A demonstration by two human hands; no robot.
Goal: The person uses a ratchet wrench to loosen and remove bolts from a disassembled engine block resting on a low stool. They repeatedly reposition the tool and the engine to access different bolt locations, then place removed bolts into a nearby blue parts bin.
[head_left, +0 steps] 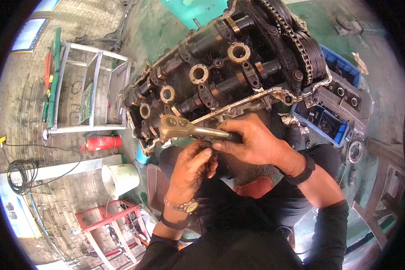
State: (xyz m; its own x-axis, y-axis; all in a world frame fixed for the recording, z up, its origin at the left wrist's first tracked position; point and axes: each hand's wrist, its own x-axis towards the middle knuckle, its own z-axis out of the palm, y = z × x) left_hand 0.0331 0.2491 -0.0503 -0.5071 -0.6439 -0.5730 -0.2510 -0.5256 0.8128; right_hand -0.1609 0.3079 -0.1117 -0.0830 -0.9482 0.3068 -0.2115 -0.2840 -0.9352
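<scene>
A ratchet wrench (177,127) lies level over the near edge of an oily engine (217,62), its round head to the left. My right hand (262,141) is closed round the handle. Just below, my left hand (191,165) has its fingers curled together close to the handle; what they pinch, if anything, is hidden. Two camshafts (202,46) run across the open top of the engine, with several round, pale-rimmed openings (199,74) between them. At the right end a timing chain (298,37) passes over a dark sprocket (317,56).
Right of the engine are a blue crate (342,138) of parts and a grey metal cover (362,112). A metal stand (384,153) is farther right. On the left are a metal rack (63,90), a red fire extinguisher (103,143), a white bucket (129,181) and a coiled cable (13,173).
</scene>
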